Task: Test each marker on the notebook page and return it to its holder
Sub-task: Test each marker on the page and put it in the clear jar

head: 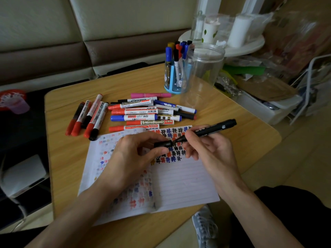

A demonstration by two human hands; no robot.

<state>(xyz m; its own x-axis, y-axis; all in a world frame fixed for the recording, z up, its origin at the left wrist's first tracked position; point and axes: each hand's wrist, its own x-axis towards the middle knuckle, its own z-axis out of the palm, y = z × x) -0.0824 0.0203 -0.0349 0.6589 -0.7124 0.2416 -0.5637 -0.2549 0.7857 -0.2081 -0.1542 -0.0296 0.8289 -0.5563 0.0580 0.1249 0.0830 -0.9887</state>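
Note:
An open lined notebook [179,181] lies on the wooden table, its upper part covered in black, red and blue hash marks. My right hand [206,145] grips a black marker [213,128], tip pointing left just above the page. My left hand [136,154] pinches the marker's black cap [163,144], which sits close to the tip, slightly apart from it. A blue pen holder [172,79] with several markers stands at the back. Beside it is an empty clear plastic jar [202,74].
Several red, blue, black and pink markers [143,113] lie in a pile behind the notebook, with another group [87,119] to the left. A white round stand with cups [232,43] and cluttered bins sit to the right. My shoe [204,226] shows below the table's front edge.

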